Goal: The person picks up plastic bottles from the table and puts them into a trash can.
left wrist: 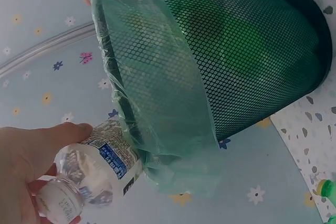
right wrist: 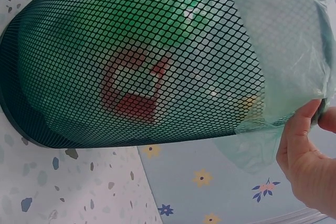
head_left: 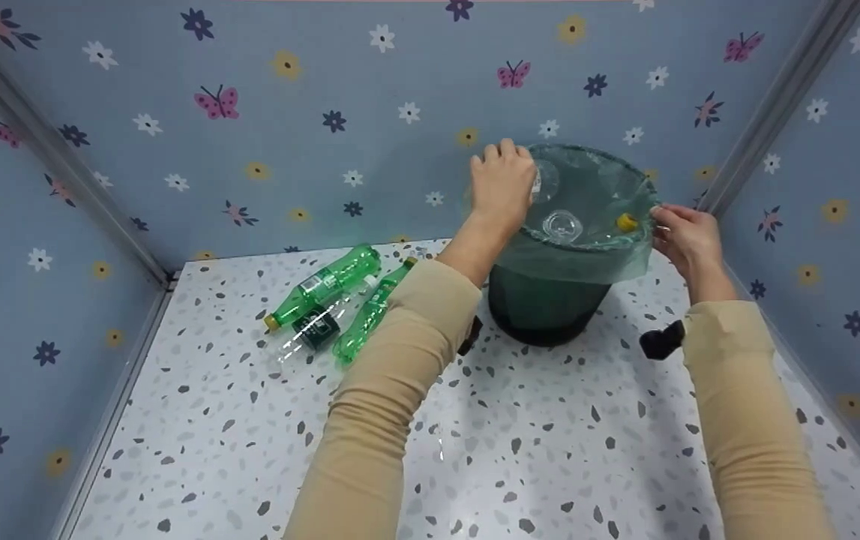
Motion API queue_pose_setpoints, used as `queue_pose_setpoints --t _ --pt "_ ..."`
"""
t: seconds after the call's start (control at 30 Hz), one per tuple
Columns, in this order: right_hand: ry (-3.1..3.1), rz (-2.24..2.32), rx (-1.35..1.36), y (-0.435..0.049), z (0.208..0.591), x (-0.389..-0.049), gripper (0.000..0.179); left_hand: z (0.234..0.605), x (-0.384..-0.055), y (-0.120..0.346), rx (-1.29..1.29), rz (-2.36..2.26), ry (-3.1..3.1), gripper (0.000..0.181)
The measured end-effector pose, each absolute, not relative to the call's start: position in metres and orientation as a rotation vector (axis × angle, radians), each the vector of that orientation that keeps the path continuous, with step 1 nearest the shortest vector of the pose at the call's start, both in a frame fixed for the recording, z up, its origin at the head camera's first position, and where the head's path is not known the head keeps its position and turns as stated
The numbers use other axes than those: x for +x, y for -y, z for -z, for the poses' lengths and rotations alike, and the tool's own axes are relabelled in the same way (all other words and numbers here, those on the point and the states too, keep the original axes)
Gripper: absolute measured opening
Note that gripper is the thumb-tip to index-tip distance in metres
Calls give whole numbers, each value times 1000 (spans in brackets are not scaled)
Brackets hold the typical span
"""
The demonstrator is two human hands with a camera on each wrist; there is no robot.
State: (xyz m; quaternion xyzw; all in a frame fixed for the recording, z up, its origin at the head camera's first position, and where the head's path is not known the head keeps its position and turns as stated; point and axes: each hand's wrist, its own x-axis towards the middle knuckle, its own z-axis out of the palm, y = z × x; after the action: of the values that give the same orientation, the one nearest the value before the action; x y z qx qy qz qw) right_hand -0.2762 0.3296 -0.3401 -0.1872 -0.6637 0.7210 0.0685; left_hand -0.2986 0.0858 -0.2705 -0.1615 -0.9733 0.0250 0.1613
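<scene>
A black mesh waste bin (head_left: 549, 307) stands upright, lined with a thin green plastic bag (head_left: 579, 262) folded over its rim. My left hand (head_left: 503, 184) grips a clear plastic bottle (left wrist: 97, 169) near its white cap; in the left wrist view the bottle's labelled end passes behind the bag's edge at the bin mouth. On the bin's right side, my right hand (head_left: 690, 236) pinches the bagged rim between thumb and fingers (right wrist: 299, 135). Inside the bin show a yellow cap (head_left: 627, 223) and a clear bottle end (head_left: 562, 226). Through the mesh, green bottles and a red-and-white label (right wrist: 134, 90) appear.
Left of the bin, two green bottles (head_left: 332, 283) with yellow caps and a clear bottle (head_left: 317, 328) with a dark label lie on the speckled white surface (head_left: 250, 450). Blue flower-patterned panels (head_left: 310, 180) close in the back and both sides.
</scene>
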Motion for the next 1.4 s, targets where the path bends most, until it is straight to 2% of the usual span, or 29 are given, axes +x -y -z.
queue_pose_setpoints --t 0.17,0.5,0.6,0.77,0.97,1.4 --pt "2011 -2153 -574 -329 340 -276 53 273 -299 -88 -431 -73 2688 35" --pt "1991 -2193 -579 -329 341 -276 50 282 -300 -78 -396 -30 2631 42" --pt "1987 -2190 -585 -329 341 -275 46 286 -301 -71 -384 33 2627 37" --pt "1982 -2191 -588 -328 340 -275 45 294 -301 -55 -354 161 2646 27" --pt "2024 -2148 -581 -328 339 -276 56 307 -301 -29 -315 319 2703 30" --pt "2043 -2146 -616 -328 339 -276 53 353 -294 21 -235 559 2737 31"
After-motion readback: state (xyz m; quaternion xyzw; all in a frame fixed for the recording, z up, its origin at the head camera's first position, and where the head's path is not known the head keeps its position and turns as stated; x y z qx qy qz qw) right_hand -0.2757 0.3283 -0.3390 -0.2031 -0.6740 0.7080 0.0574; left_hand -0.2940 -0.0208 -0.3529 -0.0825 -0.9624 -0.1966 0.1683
